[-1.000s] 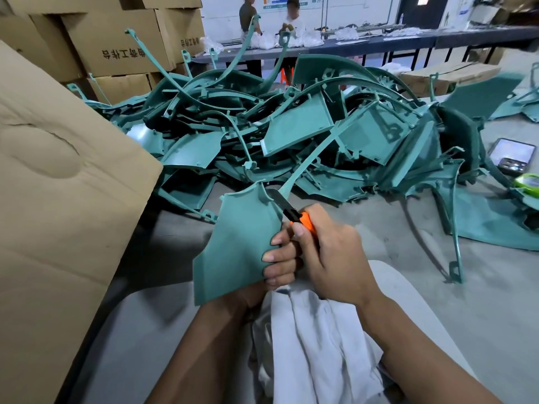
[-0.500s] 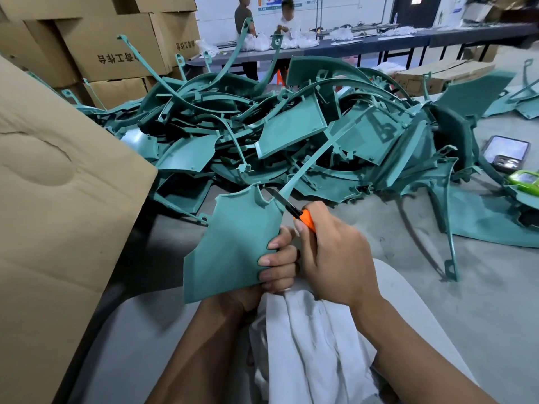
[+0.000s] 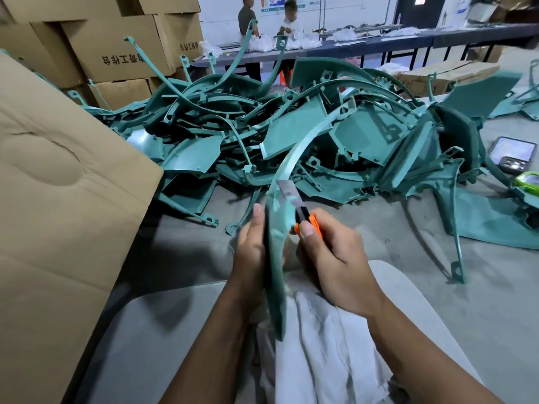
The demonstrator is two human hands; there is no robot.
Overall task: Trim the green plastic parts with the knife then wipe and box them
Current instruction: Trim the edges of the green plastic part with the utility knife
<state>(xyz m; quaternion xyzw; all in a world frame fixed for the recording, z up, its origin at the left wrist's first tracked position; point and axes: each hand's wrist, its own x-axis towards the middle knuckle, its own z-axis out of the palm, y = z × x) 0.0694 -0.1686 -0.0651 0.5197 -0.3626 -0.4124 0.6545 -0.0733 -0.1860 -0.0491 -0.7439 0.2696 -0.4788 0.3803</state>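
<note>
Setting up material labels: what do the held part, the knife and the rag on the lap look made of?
Part: moulded plastic, teal, matte with a slight sheen; thin wall with moulded tabs, as in the pile.
Knife: bare metal blade, grey and reflective; orange and black handle, probably plastic.
Rag: woven fabric, pale grey, soft creases and folds; fibre cannot be told.

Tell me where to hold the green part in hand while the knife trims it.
Grip the part on its lower panel, from the left, as the left hand does. It stands edge-on, its thin strip arching up and away, and the knife in the right hand works the right edge near the top, so that likely keeps fingers off the blade.
</note>
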